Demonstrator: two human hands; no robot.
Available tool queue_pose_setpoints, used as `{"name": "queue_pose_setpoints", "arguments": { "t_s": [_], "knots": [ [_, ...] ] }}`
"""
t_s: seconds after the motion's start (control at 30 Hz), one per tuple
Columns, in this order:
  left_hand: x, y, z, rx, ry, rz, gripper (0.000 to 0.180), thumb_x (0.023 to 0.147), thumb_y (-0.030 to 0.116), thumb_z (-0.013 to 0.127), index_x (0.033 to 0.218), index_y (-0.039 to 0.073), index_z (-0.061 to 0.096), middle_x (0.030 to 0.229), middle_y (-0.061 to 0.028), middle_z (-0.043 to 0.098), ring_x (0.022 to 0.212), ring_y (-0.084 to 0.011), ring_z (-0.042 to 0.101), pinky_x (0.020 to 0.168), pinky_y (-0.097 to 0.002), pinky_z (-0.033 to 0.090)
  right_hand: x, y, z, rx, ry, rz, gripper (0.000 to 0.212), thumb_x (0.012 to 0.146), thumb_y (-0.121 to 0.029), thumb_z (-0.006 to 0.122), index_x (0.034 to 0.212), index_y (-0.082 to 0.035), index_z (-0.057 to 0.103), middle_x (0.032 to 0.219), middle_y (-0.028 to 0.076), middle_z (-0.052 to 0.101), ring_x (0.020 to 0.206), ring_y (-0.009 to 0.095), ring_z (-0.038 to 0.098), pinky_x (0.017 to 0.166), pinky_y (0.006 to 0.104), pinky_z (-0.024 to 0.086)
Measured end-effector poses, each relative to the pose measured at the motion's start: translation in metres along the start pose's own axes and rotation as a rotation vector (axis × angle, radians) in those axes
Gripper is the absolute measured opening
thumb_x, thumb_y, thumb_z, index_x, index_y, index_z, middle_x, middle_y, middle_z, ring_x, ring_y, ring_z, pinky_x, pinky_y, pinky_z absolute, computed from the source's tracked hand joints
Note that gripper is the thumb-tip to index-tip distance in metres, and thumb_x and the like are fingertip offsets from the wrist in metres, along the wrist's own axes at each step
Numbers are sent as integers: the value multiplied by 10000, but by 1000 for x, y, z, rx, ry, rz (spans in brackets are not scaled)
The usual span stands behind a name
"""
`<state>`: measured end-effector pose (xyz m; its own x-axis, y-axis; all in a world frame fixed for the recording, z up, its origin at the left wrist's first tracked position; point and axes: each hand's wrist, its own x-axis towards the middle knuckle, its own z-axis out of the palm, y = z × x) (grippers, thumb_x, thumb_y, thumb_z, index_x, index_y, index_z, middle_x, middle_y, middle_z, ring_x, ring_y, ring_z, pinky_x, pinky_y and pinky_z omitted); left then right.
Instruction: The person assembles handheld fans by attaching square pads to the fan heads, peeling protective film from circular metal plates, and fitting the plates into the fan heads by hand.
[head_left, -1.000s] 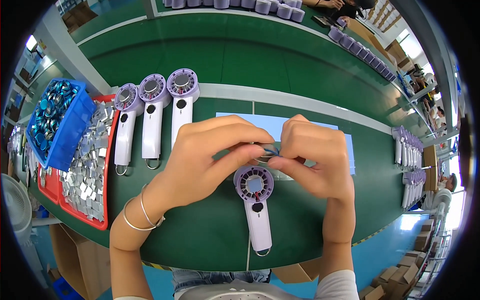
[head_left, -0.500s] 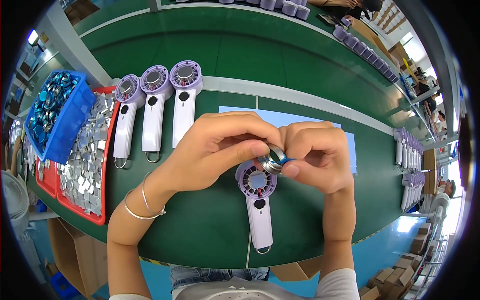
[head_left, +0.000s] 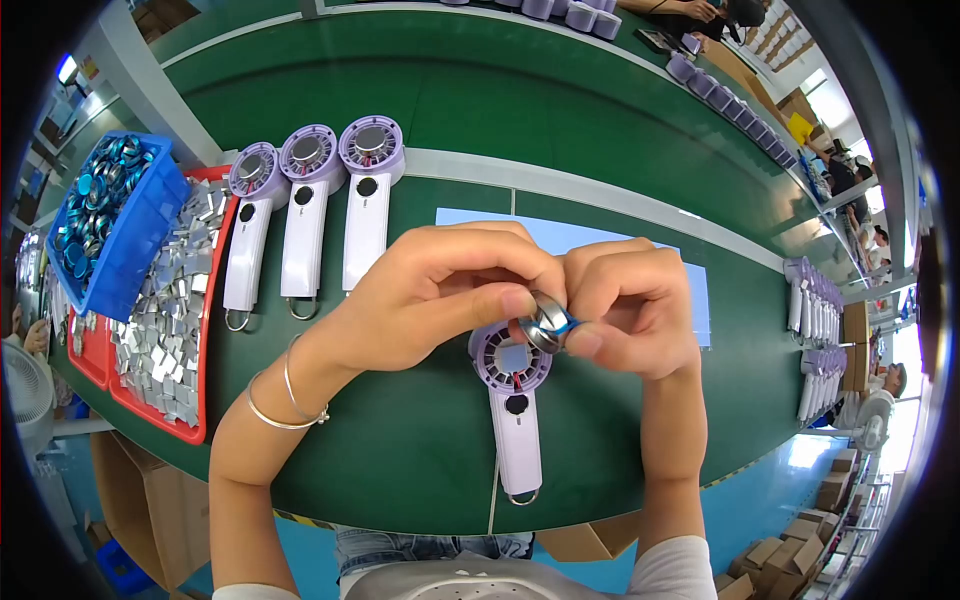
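Observation:
A shiny round metal cap (head_left: 543, 326) is pinched between the thumb and fingers of my left hand (head_left: 465, 292). On its right side, my right hand (head_left: 632, 305) pinches a bit of blue film (head_left: 570, 322) at the cap's edge. Both hands are closed and close together over the table. Just below them lies a purple and white handheld fan (head_left: 516, 430), its round head toward my fingers and its handle pointing at me. A pale square shows in the middle of the head, which the left fingers partly cover.
Three similar fans (head_left: 303, 235) lie in a row to the left. Beyond them are a red tray (head_left: 203, 400) of silvery square pieces and a blue bin (head_left: 133, 255) of blue-filmed caps. A light blue sheet (head_left: 560, 236) lies behind my hands. More fans (head_left: 815, 300) stand far right.
The metal cap has tilted in my fingers, so its smooth shiny face shows where its open ring side did before. Both hands stay nearly in place.

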<state>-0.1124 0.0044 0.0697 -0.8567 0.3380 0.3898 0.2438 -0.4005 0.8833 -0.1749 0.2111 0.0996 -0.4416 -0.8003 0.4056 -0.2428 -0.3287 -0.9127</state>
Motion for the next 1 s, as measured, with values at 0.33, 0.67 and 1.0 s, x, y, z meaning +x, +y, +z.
{"name": "queue_pose_setpoints", "arguments": {
  "t_s": [0.33, 0.67, 1.0],
  "knots": [
    [1, 18, -2, 841, 137, 298, 125, 818, -14, 707, 942, -15, 725, 883, -117, 679, 798, -187, 642, 690, -274, 509, 6, 1, 7, -545, 99, -135, 213, 696, -35, 805, 822, -31, 633, 756, 57, 599, 647, 171, 566, 573, 282, 441],
    [-4, -6, -5, 833, 298, 365, 187, 779, -62, 665, 943, 10, 608, 950, -144, 649, 864, -253, 627, 786, -350, 510, 2, 9, 9, -559, 132, -99, 182, 809, -99, 790, 824, -9, 633, 753, 85, 576, 663, 230, 571, 588, 330, 449],
    [-2, -8, 5, 521, 333, 175, 237, 842, 198, 652, 936, 8, 546, 1120, -140, 513, 1002, -219, 508, 919, -346, 417, -5, 21, 16, -650, 277, -306, 153, 805, -76, 721, 752, -40, 582, 715, 76, 484, 686, 274, 502, 628, 385, 406]
  ]
}}
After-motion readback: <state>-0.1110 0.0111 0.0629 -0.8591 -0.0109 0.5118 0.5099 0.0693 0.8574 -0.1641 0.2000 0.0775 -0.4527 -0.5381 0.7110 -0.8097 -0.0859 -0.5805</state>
